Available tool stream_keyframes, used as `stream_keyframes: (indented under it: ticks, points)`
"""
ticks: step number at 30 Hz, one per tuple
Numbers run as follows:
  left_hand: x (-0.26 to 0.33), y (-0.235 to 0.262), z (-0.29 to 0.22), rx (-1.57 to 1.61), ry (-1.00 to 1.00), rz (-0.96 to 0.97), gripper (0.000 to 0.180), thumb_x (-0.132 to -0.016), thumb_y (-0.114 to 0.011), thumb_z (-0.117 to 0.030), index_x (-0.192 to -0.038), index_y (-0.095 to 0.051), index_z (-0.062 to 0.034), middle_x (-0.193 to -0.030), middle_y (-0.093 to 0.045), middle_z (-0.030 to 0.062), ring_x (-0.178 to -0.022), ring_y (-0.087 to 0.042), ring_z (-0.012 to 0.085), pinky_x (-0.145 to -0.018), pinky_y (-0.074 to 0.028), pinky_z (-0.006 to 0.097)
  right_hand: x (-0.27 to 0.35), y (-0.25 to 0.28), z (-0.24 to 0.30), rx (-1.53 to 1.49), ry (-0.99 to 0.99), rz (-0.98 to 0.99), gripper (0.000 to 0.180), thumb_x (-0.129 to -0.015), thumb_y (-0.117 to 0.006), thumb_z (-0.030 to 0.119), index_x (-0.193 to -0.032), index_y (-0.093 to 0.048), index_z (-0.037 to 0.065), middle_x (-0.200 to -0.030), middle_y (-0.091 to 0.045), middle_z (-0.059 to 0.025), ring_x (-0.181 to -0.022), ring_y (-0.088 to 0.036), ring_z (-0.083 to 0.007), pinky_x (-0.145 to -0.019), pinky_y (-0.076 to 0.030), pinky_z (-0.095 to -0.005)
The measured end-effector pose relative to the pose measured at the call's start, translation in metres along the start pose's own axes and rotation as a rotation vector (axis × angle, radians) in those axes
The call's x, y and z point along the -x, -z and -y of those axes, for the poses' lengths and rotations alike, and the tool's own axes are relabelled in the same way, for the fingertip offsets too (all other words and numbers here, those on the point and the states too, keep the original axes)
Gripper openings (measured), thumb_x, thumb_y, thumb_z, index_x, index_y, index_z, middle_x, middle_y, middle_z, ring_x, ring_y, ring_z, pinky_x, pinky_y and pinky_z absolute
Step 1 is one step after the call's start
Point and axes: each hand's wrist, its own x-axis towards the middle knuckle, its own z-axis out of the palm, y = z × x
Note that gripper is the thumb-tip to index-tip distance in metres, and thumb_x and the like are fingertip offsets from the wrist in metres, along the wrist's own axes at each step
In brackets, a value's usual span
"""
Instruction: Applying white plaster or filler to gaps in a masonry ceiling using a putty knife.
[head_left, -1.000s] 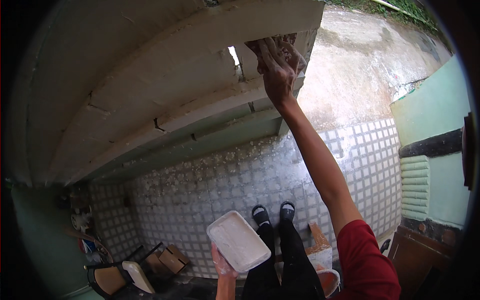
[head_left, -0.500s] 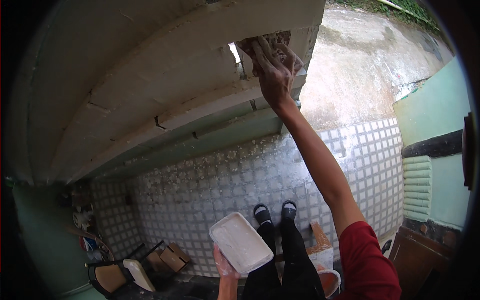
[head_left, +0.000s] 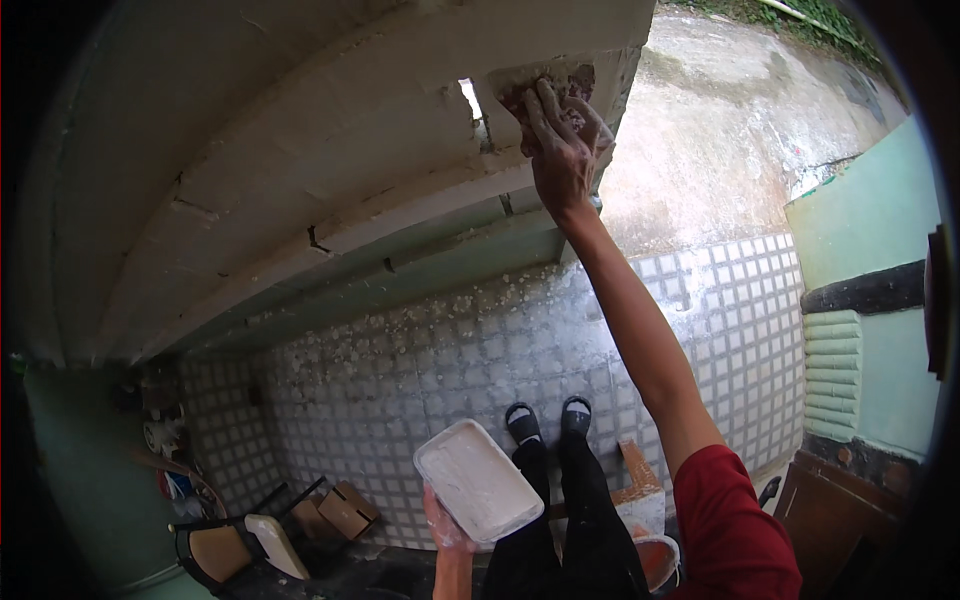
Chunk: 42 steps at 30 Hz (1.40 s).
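Note:
My left hand [head_left: 448, 528] grips the near left side of a shallow white rectangular tray [head_left: 424, 466] at waist height. A layer of white paste [head_left: 478, 480] covers its bottom. My right arm reaches up and forward to the pale wall surface [head_left: 380, 125]. There my right hand [head_left: 563, 165] is closed on a wide flat scraper [head_left: 510, 98], dark reddish-brown and smeared with white, its broad edge against the surface. Two fingers press along its face; the thumb side is partly hidden. Beside it, to the left, is a narrow bright gap [head_left: 469, 102] in the wall.
A tiled floor [head_left: 400, 380], spotted with white splashes, spreads below. Near my legs are a wooden stool [head_left: 640, 480] and a bucket [head_left: 657, 562]. At lower left stand a chair [head_left: 218, 555] and a cardboard box [head_left: 348, 508]. A green wall [head_left: 870, 220] rises at right.
My right hand has slid the scraper a little to the right along the wall surface. The tray in my left hand has shifted very slightly left.

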Motion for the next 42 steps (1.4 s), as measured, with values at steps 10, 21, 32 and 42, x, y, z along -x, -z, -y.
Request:
stream_keyframes:
  ticks: [10,21,32,42]
  points:
    - [0.003,-0.008,-0.008,-0.069,-0.021,-0.009,0.063,-0.096,-0.039,-0.053,-0.141,-0.037,-0.0085,-0.137,-0.048,0.0107,-0.121,-0.051,0.0307,-0.100,-0.044,0.045,0.036,0.043,0.007,-0.719,-0.727,-0.020,0.034,-0.086,-0.056,0.001,-0.120,-0.059,0.004,-0.115,-0.064,-0.0106,-0.095,-0.061,-0.0268,-0.086,-0.051,-0.0390]
    - [0.005,-0.019,-0.025,-0.061,-0.049,-0.067,0.061,-0.095,-0.039,-0.052,-0.141,-0.038,-0.0115,-0.138,-0.047,0.0087,-0.120,-0.052,0.0298,-0.098,-0.046,0.044,-0.016,0.005,-0.025,-1.322,-1.543,-0.281,0.020,-0.083,-0.048,-0.007,-0.103,-0.049,-0.006,-0.095,-0.057,-0.0187,-0.081,-0.063,-0.0310,-0.074,-0.060,-0.0518]
    - [0.011,-0.033,-0.035,-0.083,-0.072,-0.043,0.061,-0.096,-0.037,-0.052,-0.141,-0.038,-0.0110,-0.138,-0.047,0.0083,-0.120,-0.051,0.0298,-0.098,-0.045,0.045,-0.016,0.065,0.010,-1.434,-1.360,-0.125,0.019,-0.080,-0.050,-0.006,-0.098,-0.056,-0.007,-0.088,-0.063,-0.0132,-0.071,-0.066,-0.0194,-0.067,-0.062,-0.0354]
    - [0.007,-0.039,-0.036,-0.047,-0.044,-0.016,0.059,-0.097,-0.035,-0.052,-0.141,-0.037,-0.0128,-0.138,-0.046,0.0076,-0.120,-0.051,0.0299,-0.098,-0.046,0.045,-0.036,0.047,0.007,-1.508,-1.235,-0.065,0.016,-0.082,-0.052,-0.006,-0.097,-0.054,-0.004,-0.086,-0.061,-0.0129,-0.077,-0.065,-0.0258,-0.073,-0.061,-0.0458]
